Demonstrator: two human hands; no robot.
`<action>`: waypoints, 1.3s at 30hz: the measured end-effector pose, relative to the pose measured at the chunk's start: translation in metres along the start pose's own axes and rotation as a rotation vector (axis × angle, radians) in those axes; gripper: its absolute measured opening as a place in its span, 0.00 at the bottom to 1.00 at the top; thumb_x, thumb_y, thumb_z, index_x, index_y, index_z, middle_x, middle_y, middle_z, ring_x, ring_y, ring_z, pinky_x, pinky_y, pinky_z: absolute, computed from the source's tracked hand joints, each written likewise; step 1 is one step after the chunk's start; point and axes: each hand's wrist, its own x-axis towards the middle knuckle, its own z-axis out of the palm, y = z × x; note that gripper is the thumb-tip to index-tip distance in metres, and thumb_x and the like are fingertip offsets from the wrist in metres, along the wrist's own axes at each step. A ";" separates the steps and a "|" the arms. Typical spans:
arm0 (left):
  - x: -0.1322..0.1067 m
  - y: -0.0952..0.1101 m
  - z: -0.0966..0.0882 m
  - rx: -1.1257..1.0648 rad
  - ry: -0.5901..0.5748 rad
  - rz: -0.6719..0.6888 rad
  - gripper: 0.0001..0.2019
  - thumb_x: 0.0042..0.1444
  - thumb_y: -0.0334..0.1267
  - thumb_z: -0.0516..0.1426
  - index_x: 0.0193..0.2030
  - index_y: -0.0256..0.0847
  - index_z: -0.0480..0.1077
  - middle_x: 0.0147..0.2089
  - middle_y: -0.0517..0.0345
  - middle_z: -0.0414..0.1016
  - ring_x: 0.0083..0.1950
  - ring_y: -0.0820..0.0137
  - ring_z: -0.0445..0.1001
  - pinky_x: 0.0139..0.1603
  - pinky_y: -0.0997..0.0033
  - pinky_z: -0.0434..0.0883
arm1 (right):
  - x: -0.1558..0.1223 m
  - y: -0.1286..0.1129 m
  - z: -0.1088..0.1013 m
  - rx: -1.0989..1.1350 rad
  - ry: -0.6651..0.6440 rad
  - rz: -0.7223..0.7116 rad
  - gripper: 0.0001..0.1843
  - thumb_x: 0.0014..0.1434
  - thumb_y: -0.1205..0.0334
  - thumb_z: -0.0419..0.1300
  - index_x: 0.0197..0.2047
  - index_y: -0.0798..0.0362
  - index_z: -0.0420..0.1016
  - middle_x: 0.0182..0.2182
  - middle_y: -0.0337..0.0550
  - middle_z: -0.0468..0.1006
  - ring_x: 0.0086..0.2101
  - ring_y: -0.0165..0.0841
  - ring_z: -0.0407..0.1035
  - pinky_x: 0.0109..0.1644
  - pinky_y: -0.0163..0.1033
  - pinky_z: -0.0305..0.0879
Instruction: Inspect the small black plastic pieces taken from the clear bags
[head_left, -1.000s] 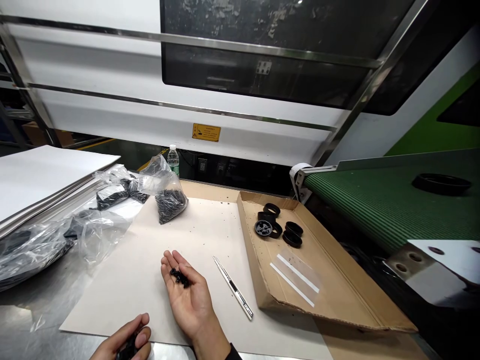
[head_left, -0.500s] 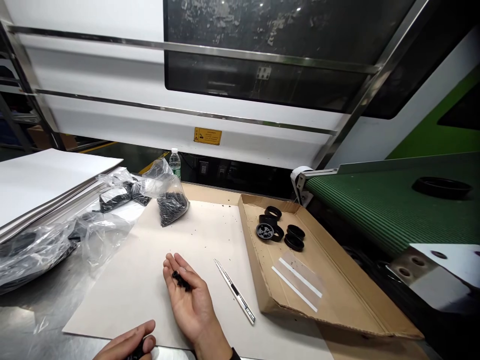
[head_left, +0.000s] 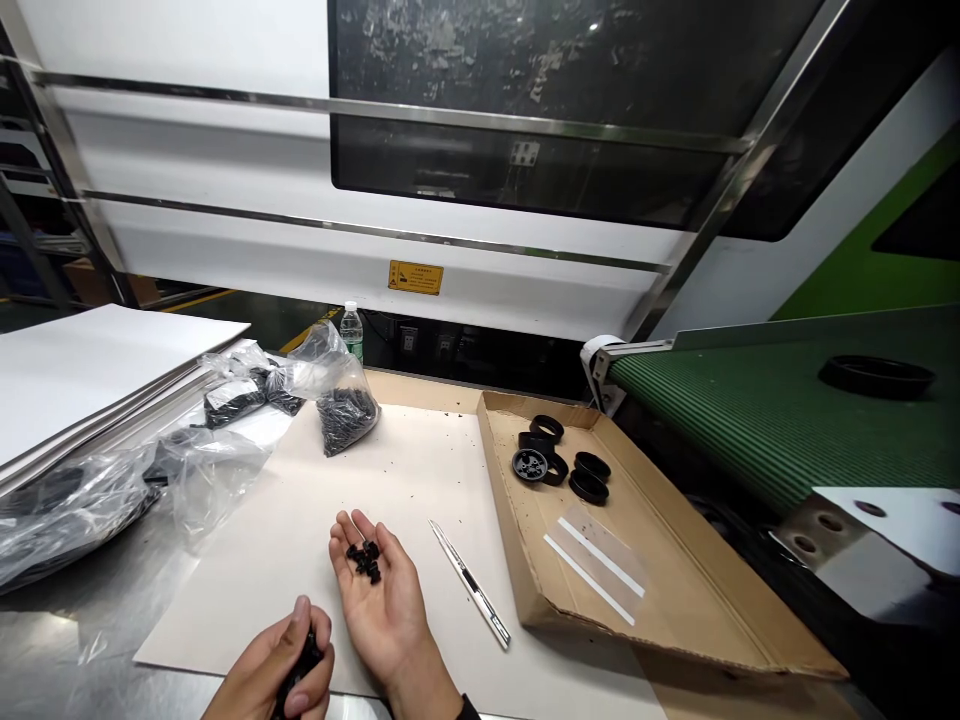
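Resting palm up on a pale cardboard sheet [head_left: 300,530] near the front edge of the steel tabletop [head_left: 67,640], the person's right hand [head_left: 379,600] lies flat and open, with a small cluster of black plastic parts [head_left: 364,560] loose at the base of its fingers. Just beside it, at the sheet's front edge, the left hand [head_left: 277,665] is curled closed around a dark part [head_left: 301,662]; what kind cannot be told. A slim white utility knife [head_left: 470,582] lies on the sheet just right of the open hand. Toward the back edge sits a clear bag of black parts [head_left: 341,405]. At the right edge, a shallow cardboard tray [head_left: 675,580] holds black rings [head_left: 562,458].
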 end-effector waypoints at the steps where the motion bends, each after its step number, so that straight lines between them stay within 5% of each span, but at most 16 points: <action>1: 0.002 0.001 0.004 -0.010 -0.003 0.000 0.22 0.52 0.61 0.54 0.28 0.41 0.68 0.15 0.69 0.53 0.10 0.85 0.48 0.13 0.83 0.43 | 0.000 0.000 0.000 -0.001 0.002 -0.006 0.19 0.57 0.67 0.61 0.49 0.69 0.70 0.50 0.63 0.73 0.52 0.47 0.67 0.58 0.45 0.63; 4: 0.009 0.000 0.007 -0.042 0.021 -0.006 0.22 0.54 0.61 0.52 0.28 0.41 0.67 0.13 0.70 0.51 0.09 0.84 0.47 0.12 0.84 0.45 | 0.000 -0.001 -0.001 -0.010 0.002 -0.016 0.17 0.56 0.68 0.62 0.47 0.69 0.71 0.47 0.61 0.75 0.50 0.45 0.69 0.58 0.44 0.63; 10: 0.014 -0.004 -0.004 -0.015 0.119 -0.006 0.21 0.54 0.57 0.55 0.28 0.39 0.67 0.22 0.63 0.66 0.10 0.84 0.51 0.08 0.84 0.47 | -0.003 0.001 -0.001 -0.039 -0.031 -0.010 0.16 0.54 0.70 0.62 0.46 0.67 0.72 0.45 0.59 0.76 0.47 0.42 0.70 0.58 0.43 0.62; 21: 0.029 0.028 0.014 0.276 0.188 0.102 0.20 0.54 0.58 0.55 0.30 0.41 0.64 0.14 0.70 0.55 0.11 0.82 0.49 0.09 0.83 0.45 | -0.003 0.001 0.000 -0.031 -0.030 -0.006 0.12 0.54 0.68 0.62 0.42 0.65 0.75 0.38 0.53 0.77 0.40 0.36 0.72 0.51 0.40 0.67; 31: 0.009 0.039 0.016 0.026 0.020 -0.033 0.07 0.60 0.37 0.55 0.38 0.34 0.70 0.29 0.59 0.63 0.22 0.80 0.54 0.18 0.80 0.50 | -0.004 0.002 0.001 -0.034 -0.040 0.001 0.10 0.53 0.70 0.63 0.41 0.64 0.76 0.37 0.50 0.77 0.38 0.34 0.72 0.46 0.36 0.68; 36: 0.017 0.038 0.010 0.290 -0.046 -0.020 0.14 0.60 0.48 0.53 0.36 0.38 0.68 0.22 0.67 0.57 0.16 0.84 0.44 0.14 0.80 0.40 | -0.003 0.003 0.002 -0.033 -0.047 0.009 0.09 0.54 0.69 0.63 0.39 0.64 0.76 0.35 0.49 0.77 0.37 0.34 0.72 0.40 0.35 0.69; 39: 0.029 0.040 0.013 0.524 0.012 0.039 0.17 0.58 0.54 0.52 0.34 0.40 0.65 0.18 0.71 0.54 0.13 0.84 0.42 0.13 0.78 0.37 | -0.003 0.004 0.003 -0.027 -0.056 0.016 0.07 0.54 0.69 0.63 0.37 0.63 0.76 0.35 0.49 0.78 0.36 0.33 0.72 0.34 0.33 0.68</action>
